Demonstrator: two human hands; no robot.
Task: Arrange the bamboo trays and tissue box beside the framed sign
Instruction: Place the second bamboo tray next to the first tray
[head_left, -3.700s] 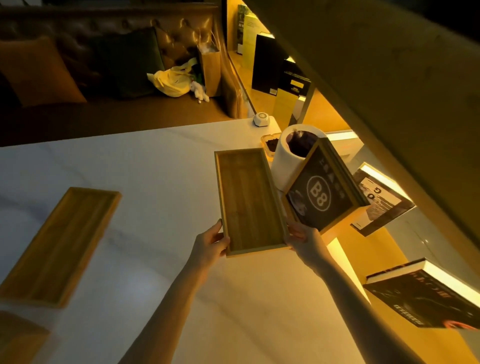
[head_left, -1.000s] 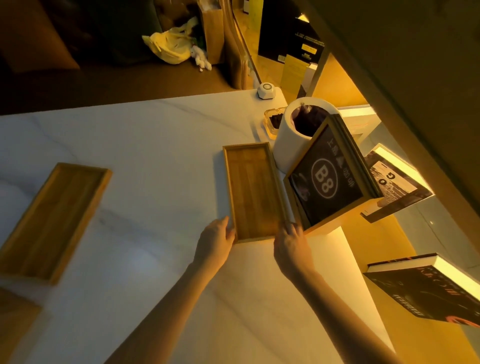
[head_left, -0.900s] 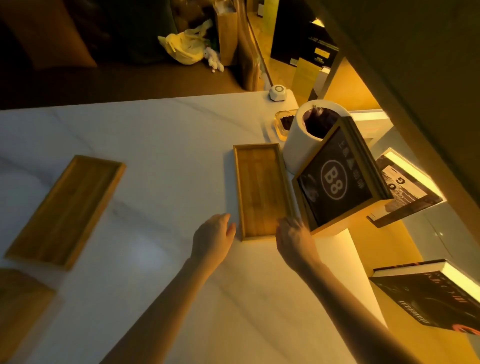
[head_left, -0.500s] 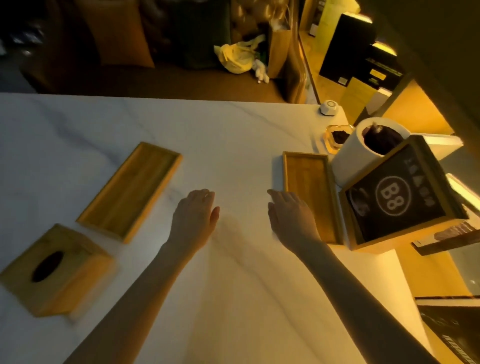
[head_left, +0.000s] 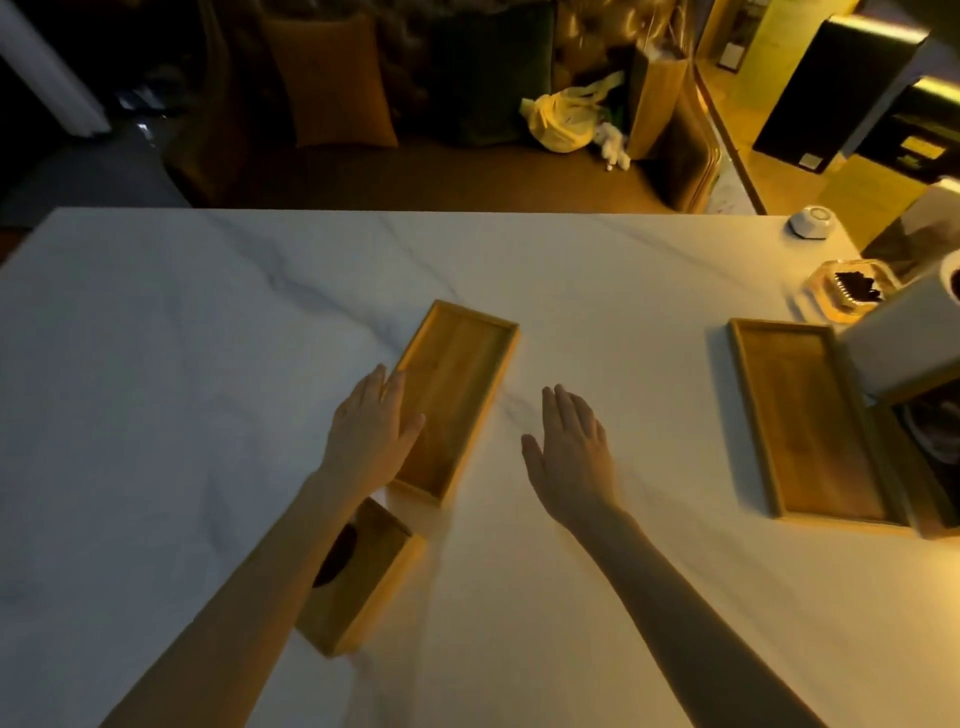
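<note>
One bamboo tray (head_left: 808, 421) lies flat at the right of the white marble table (head_left: 208, 338), right next to the framed sign (head_left: 930, 457), which is cut off by the frame edge. A second bamboo tray (head_left: 457, 384) lies slanted at mid-table. My left hand (head_left: 371, 428) hovers flat over its left rim, fingers apart, holding nothing. My right hand (head_left: 571, 447) is open above the bare tabletop just right of that tray. The wooden tissue box (head_left: 363, 571) sits below the slanted tray, partly hidden under my left forearm.
A white cylinder (head_left: 904, 338) stands behind the sign. A small dish with dark contents (head_left: 852, 291) and a white puck-shaped device (head_left: 813, 222) sit at the table's far right corner. A dark sofa with cushions (head_left: 332, 88) and a yellow bag (head_left: 561, 119) lies beyond the far edge.
Both hands let go of the first tray beside the sign and moved left across the table. The view swung left; my left hand now reaches the second tray.
</note>
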